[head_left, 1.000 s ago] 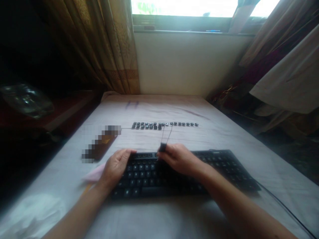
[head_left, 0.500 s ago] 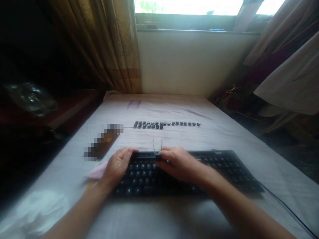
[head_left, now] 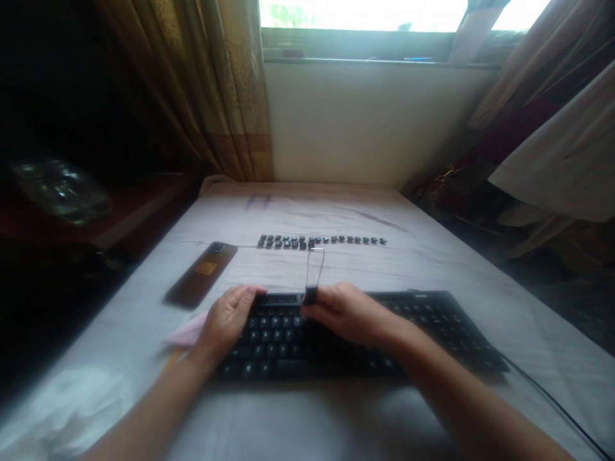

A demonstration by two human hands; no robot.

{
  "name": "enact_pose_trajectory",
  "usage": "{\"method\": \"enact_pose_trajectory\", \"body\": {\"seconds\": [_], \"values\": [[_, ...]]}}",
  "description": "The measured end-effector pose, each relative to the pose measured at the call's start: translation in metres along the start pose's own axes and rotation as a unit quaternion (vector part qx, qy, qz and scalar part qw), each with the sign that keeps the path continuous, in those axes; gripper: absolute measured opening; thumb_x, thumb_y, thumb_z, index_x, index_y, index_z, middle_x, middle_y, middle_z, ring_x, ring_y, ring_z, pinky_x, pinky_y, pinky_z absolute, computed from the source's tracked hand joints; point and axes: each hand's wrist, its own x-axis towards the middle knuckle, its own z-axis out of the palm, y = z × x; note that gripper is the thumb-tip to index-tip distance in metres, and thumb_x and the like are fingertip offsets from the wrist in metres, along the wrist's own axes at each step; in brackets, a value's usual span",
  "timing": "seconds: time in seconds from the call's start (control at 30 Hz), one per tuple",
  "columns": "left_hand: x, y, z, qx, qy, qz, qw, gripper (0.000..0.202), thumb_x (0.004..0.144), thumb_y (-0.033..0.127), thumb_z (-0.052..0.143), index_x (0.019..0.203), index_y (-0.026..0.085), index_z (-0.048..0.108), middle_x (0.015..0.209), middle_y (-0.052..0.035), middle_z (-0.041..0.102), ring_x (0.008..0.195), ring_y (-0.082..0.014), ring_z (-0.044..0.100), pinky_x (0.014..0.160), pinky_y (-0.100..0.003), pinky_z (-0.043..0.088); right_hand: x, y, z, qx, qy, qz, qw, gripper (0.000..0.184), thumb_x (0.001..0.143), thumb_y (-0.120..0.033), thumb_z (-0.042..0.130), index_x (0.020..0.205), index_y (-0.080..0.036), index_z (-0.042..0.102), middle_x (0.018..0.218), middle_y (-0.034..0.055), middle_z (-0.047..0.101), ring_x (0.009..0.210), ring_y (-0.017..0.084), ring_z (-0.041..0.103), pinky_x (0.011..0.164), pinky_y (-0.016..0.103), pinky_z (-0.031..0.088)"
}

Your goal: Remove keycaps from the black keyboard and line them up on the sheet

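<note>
Quickly: a pale, creased cloth-covered surface (head_left: 336,211) carried a black keyboard (head_left: 432,326) near the person, its long axis running left to right across the view, with a dark cable (head_left: 552,403) trailing off past its right end. Beyond the keyboard stood a plain light wall under a bright window (head_left: 365,13), with a patterned tan curtain (head_left: 230,96) hanging beyond and left of the keyboard; more fabric was heaped beyond its right end. The right hand (head_left: 350,314) sat over the keyboard's far edge, left of centre, fingertips pinched shut on the black handle of a wire keycap puller (head_left: 313,275). The puller stood roughly upright, long axis running from handle to loop, the loop end pointing up and away from the person. The left hand (head_left: 225,320) lay palm down on the keyboard's left end, fingers bent over its far edge; whether it gripped could not be told. The hands were close but apart. A row of loose keycaps (head_left: 321,241) lay beyond the keyboard, parallel to it. A dark phone (head_left: 202,273) lay beyond the left end, angled. A pink cloth (head_left: 189,333) poked out just left of the keyboard.
</note>
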Motion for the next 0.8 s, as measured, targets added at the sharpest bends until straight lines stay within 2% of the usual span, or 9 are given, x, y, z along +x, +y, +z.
{"method": "enact_pose_trajectory", "body": {"seconds": [0.13, 0.33, 0.53, 0.67, 0.8], "values": [[0.000, -0.002, 0.000, 0.003, -0.007, 0.003, 1.000, 0.041, 0.091, 0.048, 0.042, 0.091, 0.020, 0.071, 0.095, -0.0050, 0.073, 0.095, -0.0228, 0.065, 0.092, -0.036, 0.047, 0.001, -0.001, 0.002, -0.040, 0.012, -0.019, 0.999, 0.014, 0.090, -0.021, 0.054, 0.084, -0.016, 0.066, 0.073, 0.0024, 0.067, 0.064, 0.013, 0.059, 0.061, 0.023, 0.043], [-0.001, -0.004, 0.000, 0.000, -0.013, -0.003, 1.000, 0.041, 0.091, 0.049, 0.041, 0.094, 0.019, 0.071, 0.098, -0.0059, 0.072, 0.097, -0.0229, 0.065, 0.093, -0.036, 0.047, 0.002, -0.001, 0.005, -0.038, 0.018, -0.077, 0.996, 0.013, 0.088, -0.023, 0.059, 0.084, -0.015, 0.069, 0.083, 0.0064, 0.068, 0.074, 0.014, 0.062, 0.067, 0.024, 0.046], [0.000, -0.002, 0.000, -0.002, -0.008, -0.001, 1.000, 0.040, 0.091, 0.047, 0.043, 0.093, 0.019, 0.071, 0.096, -0.0058, 0.073, 0.097, -0.0235, 0.065, 0.092, -0.036, 0.048, 0.000, -0.004, -0.002, -0.038, -0.006, -0.054, 0.998, 0.019, 0.089, -0.022, 0.055, 0.075, -0.014, 0.065, 0.071, 0.0026, 0.064, 0.063, 0.012, 0.056, 0.059, 0.022, 0.043], [0.000, 0.001, 0.000, 0.001, -0.002, 0.005, 1.000, 0.039, 0.090, 0.047, 0.043, 0.090, 0.020, 0.071, 0.095, -0.0056, 0.073, 0.097, -0.0237, 0.065, 0.092, -0.037, 0.048, -0.004, 0.002, -0.018, -0.074, 0.015, 0.011, 0.997, 0.019, 0.089, -0.023, 0.051, 0.075, -0.016, 0.062, 0.066, 0.0008, 0.060, 0.058, 0.011, 0.050, 0.054, 0.022, 0.037], [0.000, 0.000, -0.001, 0.005, -0.002, 0.004, 1.000, 0.038, 0.090, 0.046, 0.043, 0.090, 0.021, 0.071, 0.095, -0.0056, 0.073, 0.097, -0.0236, 0.064, 0.092, -0.037, 0.048, -0.013, 0.006, -0.032, -0.142, -0.053, 0.049, 0.987, 0.013, 0.080, -0.023, 0.061, 0.068, -0.018, 0.061, 0.056, -0.0031, 0.053, 0.049, 0.009, 0.042, 0.048, 0.022, 0.028]]}}
